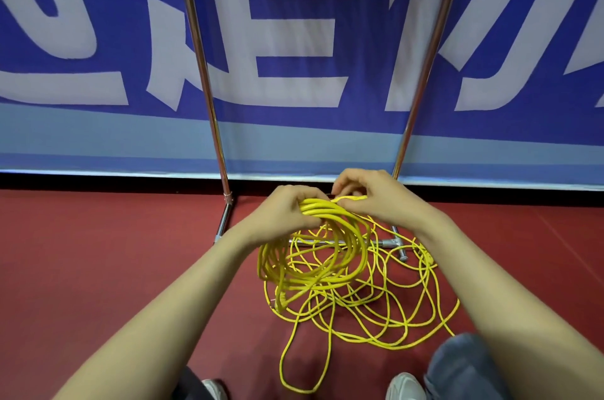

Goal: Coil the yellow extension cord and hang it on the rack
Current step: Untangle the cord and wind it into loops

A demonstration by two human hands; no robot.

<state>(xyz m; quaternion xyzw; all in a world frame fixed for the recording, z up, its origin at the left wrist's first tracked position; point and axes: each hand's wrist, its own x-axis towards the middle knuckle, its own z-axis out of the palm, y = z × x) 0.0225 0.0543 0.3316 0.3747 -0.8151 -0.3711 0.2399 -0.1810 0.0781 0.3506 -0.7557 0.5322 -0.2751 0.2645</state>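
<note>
Left hand [287, 210]: fingers curled tight round the top of a bunch of strands, taking the weight of the gathered loops.
Right hand [379, 197]: just beside the left, fingers bent, thumb and fingertips pinching the cord where it meets the top of the bundle.
Yellow extension cord [354, 233]: partly gathered. The coiled loops [313, 275] hang below the left hand, tilted, their lower edge down at the floor.
Loose tangle [385, 311]: the rest of the cord, sprawled on the floor under and to the right of both hands. One long loop trails back towards the person's feet.
Rack [202, 73]: chrome tube frame straight ahead, two uprights rising behind the hands. Nothing hangs on the part in view.
In the way: the rack's low cross tube [376, 241] runs behind the hanging loops, and strands of the tangle lie over it and around the right foot of the frame.
Floor [114, 252]: dark red matting.
Banner [294, 40]: blue with large white lettering, behind the rack.
Person: bare forearms, a jeans knee [464, 367] at lower right, white shoe [403, 386] toes at the bottom edge.
Cut off: the rack's top is out of frame.
Hard to make out: where the cord ends. A thicker bit at the coil's lower left may be a plug, cannot tell.
</note>
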